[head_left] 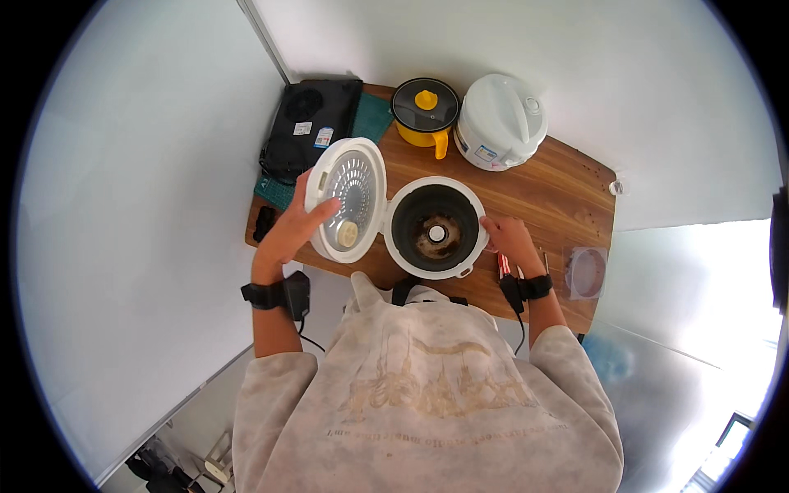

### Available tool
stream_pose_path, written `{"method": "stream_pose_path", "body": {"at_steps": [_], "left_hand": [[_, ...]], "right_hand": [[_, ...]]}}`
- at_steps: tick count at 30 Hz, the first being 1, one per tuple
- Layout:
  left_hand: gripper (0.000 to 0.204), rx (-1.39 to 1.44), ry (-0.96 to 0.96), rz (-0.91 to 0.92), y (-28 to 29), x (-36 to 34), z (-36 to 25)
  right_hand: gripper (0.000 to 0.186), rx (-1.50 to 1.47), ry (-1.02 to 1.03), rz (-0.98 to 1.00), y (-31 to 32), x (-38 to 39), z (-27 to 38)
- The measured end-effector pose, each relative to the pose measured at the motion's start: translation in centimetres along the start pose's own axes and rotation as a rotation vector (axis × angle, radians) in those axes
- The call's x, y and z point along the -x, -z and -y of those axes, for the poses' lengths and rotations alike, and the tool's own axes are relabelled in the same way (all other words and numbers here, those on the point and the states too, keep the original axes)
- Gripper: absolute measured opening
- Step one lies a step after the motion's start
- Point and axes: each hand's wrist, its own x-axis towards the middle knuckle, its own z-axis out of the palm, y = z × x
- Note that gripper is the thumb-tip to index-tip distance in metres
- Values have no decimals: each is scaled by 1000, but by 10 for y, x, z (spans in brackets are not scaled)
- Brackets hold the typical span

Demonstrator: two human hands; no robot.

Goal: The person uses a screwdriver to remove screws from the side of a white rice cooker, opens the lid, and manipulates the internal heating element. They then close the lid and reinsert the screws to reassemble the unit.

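A white rice cooker [400,256] stands at the table's front with its lid swung open to the left. Inside, no inner pot is seated: the dark cavity shows a stained heating plate [423,241] with a pale round knob in its centre. My left hand [289,230] grips the raised lid [374,168], thumb on the perforated metal inner plate and fingers behind the outer edge. A cream round valve cap [347,233] sits low on that plate. On the cooker's right rim, my right hand [513,240] has its fingers closed; their undersides are hidden.
Behind stand a yellow pot [411,136] with a dark lid and a second white rice cooker [485,115]. A black flat appliance [316,119] lies on a green mat [374,117] at the back left. Red-handled tools [503,264] and a clear plastic box [585,273] are at the right.
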Motion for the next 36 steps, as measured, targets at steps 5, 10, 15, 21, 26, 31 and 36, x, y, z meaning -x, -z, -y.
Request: {"method": "stream_pose_path", "body": {"at_steps": [5,10,15,21,26,31,36], "left_hand": [[86,-244,-48,-43,-38,8,-18],[83,-213,-12,-22,-49,18,-19],[87,-228,-29,-1,-51,24,-14],[90,-226,-99,40,-48,23,-7],[91,92,40,29,-40,27,4],[103,88,268,83,-41,26,9],[103,1,215,0,-47,27,17]], "right_hand": [[35,251,-9,-192,12,-6,22],[23,-143,503,-28,15,23,113],[41,-248,599,450,-12,29,168],[38,-235,634,256,-13,25,178],[41,-275,712,367,-21,13,168],[39,-197,696,332,-21,15,175],[34,-181,700,283,-32,10,176]]}}
